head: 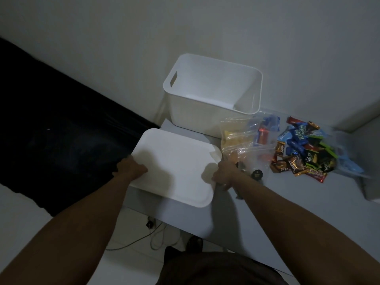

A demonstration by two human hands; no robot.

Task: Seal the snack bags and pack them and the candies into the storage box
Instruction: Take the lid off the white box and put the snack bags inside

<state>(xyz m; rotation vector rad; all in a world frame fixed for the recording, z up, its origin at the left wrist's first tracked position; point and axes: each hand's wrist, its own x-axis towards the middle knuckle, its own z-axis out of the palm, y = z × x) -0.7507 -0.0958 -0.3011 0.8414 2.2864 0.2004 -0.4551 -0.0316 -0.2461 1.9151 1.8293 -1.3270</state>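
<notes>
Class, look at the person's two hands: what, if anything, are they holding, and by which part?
Both hold the white lid: the left hand grips its left edge, the right hand its right edge near the front corner.

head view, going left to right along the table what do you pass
left hand gripping the white lid → right hand on the lid's other edge → clear snack bags → pile of wrapped candies. The open storage box stands farther back, above the lid.
</notes>
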